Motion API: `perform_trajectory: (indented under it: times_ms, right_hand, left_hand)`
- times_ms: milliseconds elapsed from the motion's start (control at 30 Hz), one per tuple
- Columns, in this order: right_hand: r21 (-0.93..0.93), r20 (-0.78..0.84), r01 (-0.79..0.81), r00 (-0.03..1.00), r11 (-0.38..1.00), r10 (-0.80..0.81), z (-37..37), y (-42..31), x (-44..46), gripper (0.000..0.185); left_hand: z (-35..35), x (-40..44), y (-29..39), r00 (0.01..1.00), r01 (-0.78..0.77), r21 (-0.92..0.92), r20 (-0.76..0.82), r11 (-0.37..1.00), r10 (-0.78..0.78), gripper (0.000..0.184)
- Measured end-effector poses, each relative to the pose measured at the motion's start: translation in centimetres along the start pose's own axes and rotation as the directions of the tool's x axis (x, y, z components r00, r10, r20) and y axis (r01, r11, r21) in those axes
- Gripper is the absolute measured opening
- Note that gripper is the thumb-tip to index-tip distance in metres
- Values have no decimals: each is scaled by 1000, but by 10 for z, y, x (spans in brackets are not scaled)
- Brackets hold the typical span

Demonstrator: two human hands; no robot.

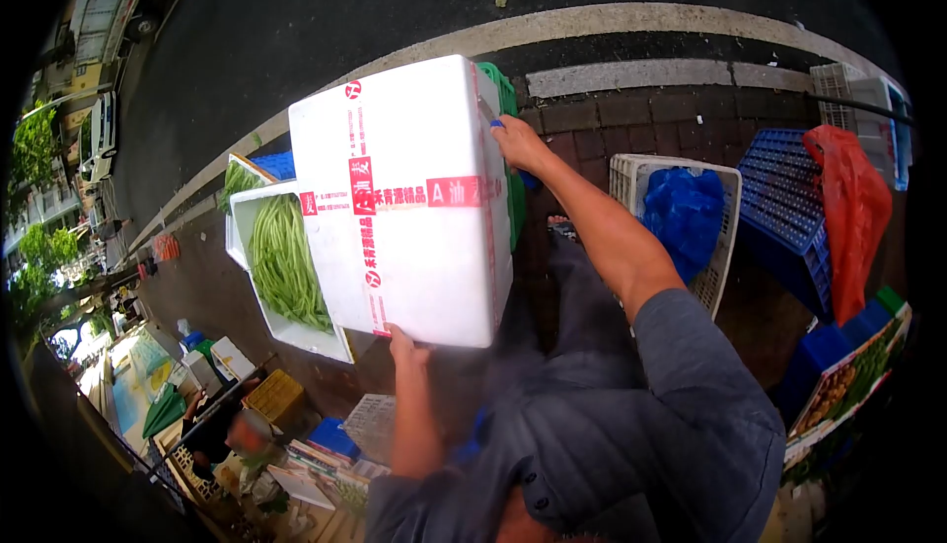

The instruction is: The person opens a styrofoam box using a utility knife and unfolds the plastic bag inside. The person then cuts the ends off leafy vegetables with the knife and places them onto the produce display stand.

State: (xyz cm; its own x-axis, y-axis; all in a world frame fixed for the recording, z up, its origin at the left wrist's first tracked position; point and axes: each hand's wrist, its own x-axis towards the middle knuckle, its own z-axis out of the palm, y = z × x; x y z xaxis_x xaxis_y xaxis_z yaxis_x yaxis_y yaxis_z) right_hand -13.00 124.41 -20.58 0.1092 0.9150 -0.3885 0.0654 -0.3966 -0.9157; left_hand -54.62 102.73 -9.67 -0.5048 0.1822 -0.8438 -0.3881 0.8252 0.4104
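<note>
One large white foam box (419, 247) takes up the middle of the view, held between the person's two hands, its broad face turned to the camera and tilted. Strips of red-and-white printed tape (456, 193) cross that face in two directions. The left hand (406, 348) grips the lower edge, its thumb against the box; the right hand (519, 144) is closed at the upper right side, next to a small blue piece whose nature I cannot tell. How the hidden fingers sit on the box cannot be seen.

Partly behind the box on its right is a green crate (517, 210); whether the two touch is unclear. To the left, partly covered from view, an open foam box (347, 344) contains long green vegetables (286, 257) lying in a bundle. Just beyond it shows some blue crate (276, 165).

Right of the right forearm, a white crate (732, 193) holds a blue plastic bag (681, 213). Farther right stands a blue crate with lattice sides (784, 193), a red bag (850, 208) draped against it. A yellow crate (276, 397) sits at lower left, near another person.
</note>
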Motion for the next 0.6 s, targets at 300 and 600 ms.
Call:
perform_trajectory:
  times_ms: [300, 600]
  right_hand:
    - [42, 33, -27, 999, 999, 26, 22, 17, -78, 24]
    - [16, 104, -24, 994, 1000, 22, 68, 55, -172, 21]
  left_hand:
    - [6, -9, 3, 1000, -21, -2, 12, 1000, 21, 75]
    - [5, -8, 1, 994, -27, -88, 100, 996, 36, 76]
